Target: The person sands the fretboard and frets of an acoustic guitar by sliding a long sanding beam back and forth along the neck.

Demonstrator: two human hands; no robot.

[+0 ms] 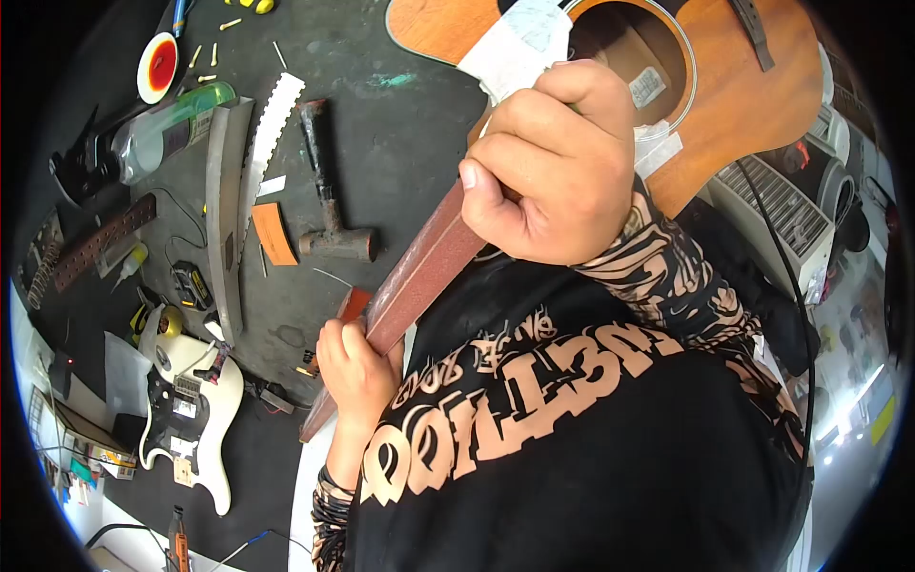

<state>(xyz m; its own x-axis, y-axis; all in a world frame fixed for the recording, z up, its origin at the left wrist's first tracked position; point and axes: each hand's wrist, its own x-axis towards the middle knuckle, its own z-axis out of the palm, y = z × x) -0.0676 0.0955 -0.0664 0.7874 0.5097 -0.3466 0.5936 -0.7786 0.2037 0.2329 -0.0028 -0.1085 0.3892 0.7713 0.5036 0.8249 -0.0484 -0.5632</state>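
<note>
Head view: right hand (553, 162) and left hand (355, 372) on one long straight bar faced with reddish-brown sheet (429, 253)

And it's a two-handed grip, the bar slanting past the black shirt with tan lettering (572, 477)! The right hand's fingers curl into a tight fist round its upper stretch; lower down, the left hand's fingers bend about it, and the lower end pokes out beyond them. Up top, just beside that fist, lies an orange-brown wooden acoustic guitar (753, 114); whether the bar touches it, I cannot tell. Over on the dark bench (400, 133), a dark, rusty hammer (338, 244) sits near a white saw-edged strip (269, 129) and a gently curved grey beam (225, 200), with a white electric guitar body (217, 405) below.
</note>
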